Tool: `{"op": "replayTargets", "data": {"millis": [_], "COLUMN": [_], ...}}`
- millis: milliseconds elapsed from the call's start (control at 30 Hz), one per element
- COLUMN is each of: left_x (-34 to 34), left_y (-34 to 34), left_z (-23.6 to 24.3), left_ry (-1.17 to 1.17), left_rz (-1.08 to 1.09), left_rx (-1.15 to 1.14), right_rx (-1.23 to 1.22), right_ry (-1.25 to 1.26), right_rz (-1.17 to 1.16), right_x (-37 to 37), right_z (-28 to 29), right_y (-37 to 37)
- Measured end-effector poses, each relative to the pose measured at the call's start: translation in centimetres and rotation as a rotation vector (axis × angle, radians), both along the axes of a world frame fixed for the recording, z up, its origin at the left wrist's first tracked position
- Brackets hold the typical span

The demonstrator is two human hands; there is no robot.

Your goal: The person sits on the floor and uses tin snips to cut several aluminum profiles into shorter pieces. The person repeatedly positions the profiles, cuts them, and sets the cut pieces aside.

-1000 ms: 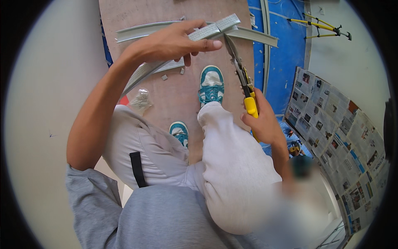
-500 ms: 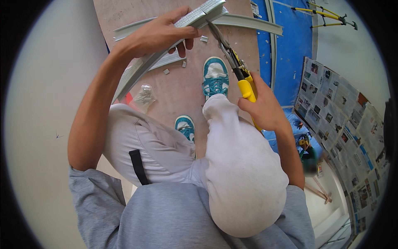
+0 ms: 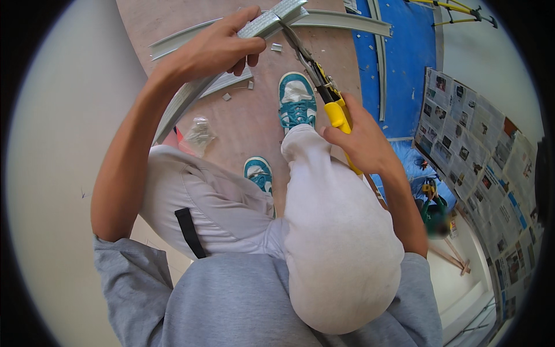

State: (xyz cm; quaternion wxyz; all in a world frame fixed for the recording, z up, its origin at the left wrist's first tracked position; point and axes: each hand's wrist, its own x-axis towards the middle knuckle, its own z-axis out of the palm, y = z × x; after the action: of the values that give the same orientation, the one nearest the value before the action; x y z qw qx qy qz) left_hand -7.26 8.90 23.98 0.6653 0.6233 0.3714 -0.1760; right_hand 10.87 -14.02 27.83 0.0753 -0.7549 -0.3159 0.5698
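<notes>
My left hand (image 3: pixel 217 49) is closed around a silver metal channel (image 3: pixel 191 104), which slants from beside my left knee up to the far end near the top of the view. Yellow-handled tin snips (image 3: pixel 317 75) are in my right hand (image 3: pixel 367 139), its fingers wrapped about the grips. The tips of the snips' blades meet the channel's edge just beyond my left fingers, where a cut line crosses the metal. How far the blades reach into the metal cannot be made out.
Another metal channel (image 3: pixel 347 22) lies across the brown board (image 3: pixel 245 121) by my feet, among small metal offcuts (image 3: pixel 276 47). A clear plastic bag (image 3: pixel 198 136) sits near my left leg. Blue sheeting (image 3: pixel 407 87), a newspaper-covered panel (image 3: pixel 462 133) and another person (image 3: pixel 435 215) are at right.
The channel, both hands and the snips sit slightly farther left and up in the picture, along with the surroundings. Both grips stay the same, and the blades remain at the channel's edge.
</notes>
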Motion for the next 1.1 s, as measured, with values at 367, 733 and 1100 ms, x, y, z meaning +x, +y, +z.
{"op": "replayTargets", "data": {"millis": [367, 733, 1100], "left_x": [5.6, 12.7, 11.2], "left_y": [-4.2, -11.7, -13.4], "left_z": [-7.8, -25.1, -27.9], "left_ry": [-0.164, -0.423, -0.502], "left_rz": [-0.211, -0.395, -0.479], "left_rx": [0.200, 0.631, 0.674], "right_rx": [0.056, 0.073, -0.047], "right_ry": [-0.002, 0.066, 0.036], "right_rz": [-0.126, -0.324, -0.291], "right_x": [2.0, 3.9, 2.1], "right_z": [-6.7, -24.0, -25.6], "right_y": [-6.7, -17.2, -18.2]}}
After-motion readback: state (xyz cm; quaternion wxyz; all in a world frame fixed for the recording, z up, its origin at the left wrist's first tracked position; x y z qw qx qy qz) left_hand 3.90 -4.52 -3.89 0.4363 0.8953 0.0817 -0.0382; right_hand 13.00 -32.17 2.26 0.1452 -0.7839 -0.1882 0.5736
